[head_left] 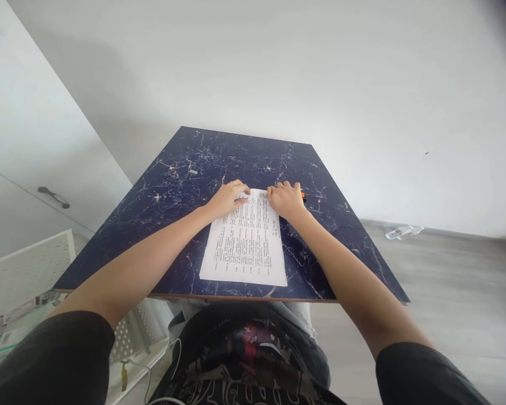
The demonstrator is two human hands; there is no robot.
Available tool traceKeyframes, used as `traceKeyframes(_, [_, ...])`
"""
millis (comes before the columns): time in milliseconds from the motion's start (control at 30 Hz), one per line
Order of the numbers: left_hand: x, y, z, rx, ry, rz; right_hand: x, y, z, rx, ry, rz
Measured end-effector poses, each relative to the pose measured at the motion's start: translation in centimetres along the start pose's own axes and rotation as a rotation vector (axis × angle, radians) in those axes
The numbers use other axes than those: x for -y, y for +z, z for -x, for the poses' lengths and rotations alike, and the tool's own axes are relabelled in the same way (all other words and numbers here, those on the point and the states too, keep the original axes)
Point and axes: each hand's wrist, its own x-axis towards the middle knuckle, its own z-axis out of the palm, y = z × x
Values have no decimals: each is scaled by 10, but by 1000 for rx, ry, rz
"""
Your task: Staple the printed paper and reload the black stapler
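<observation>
Black cloth sleeves point(54, 360) are being worn nearest the camera. White printed papers point(244, 247) are being rested on the dark blue marbled table point(236, 152). Probably so they lie flat, one far corner is being touched by the loosely open left hand point(229, 198), the other covered by the bent right hand point(287, 201), whose grip cannot be told. Small colourful packs point(12, 336) are being held in a white, holey-sided holder point(29, 267).
</observation>
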Motion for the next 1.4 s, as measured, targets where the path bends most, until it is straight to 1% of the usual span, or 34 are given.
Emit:
traceKeyframes(133, [-2,-2,0,10,-20,-2,-2,2,0,-54,7,-54])
traceKeyframes(200, [-4,-3,0,13,-20,0,-7,2,0,-77,65,-112])
traceKeyframes(300, [-5,-4,0,14,-21,2,-17,2,-2,-66,173,-205])
traceKeyframes(433, [-3,-5,0,22,-22,-5,-31,3,-5,-72,200,-252])
traceKeyframes(533, [0,-4,1,16,-18,6,-46,5,-5,-87,213,-263])
traceKeyframes(633, [2,-2,0,13,-8,3,-67,7,-2,-85,260,-265])
traceKeyframes(800, [3,-1,0,24,12,-18,-92,7,4,-30,318,-367])
traceKeyframes(867, [3,0,0,25,18,-27,-99,6,6,-10,272,-447])
traceKeyframes(967, [3,0,0,37,21,-60,-111,3,11,51,119,-577])
traceKeyframes(1067, [1,0,0,33,25,-123,-126,0,17,122,20,-624])
traceKeyframes(1200, [-4,-3,1,15,47,-152,-143,1,24,180,-43,-574])
traceKeyframes(1300, [-8,-5,1,57,77,-144,-150,3,26,210,-56,-540])
traceKeyframes(1400, [-10,-5,1,102,88,-145,-152,6,25,200,-42,-518])
